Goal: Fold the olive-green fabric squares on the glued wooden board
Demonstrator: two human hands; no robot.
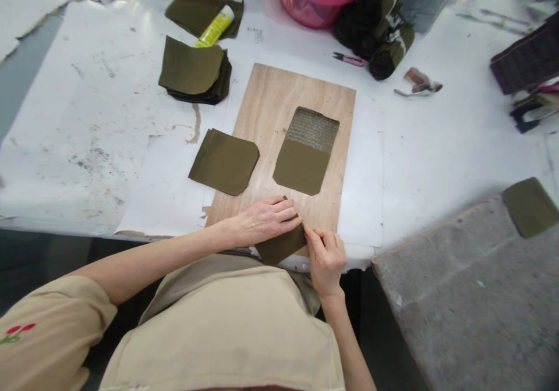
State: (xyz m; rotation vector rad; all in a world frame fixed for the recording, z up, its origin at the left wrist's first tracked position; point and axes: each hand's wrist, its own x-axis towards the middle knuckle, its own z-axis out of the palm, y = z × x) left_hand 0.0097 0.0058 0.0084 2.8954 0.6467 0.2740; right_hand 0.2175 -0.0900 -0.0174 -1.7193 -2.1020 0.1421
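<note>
White bench (410, 164), wooden board (251, 103): my left hand (267, 221) lies flat on a green patch (282, 249); my right hand (326, 257) pinches its edge.

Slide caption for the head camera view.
Left hand on an olive piece, right hand at its edge, at a wooden board's near end.

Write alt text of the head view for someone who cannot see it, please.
A person's left hand lies on an olive piece at the near edge of a wooden board, and the right hand touches the piece's right edge. Beyond are a half-striped olive piece, an olive stack and a pink basin.
</note>
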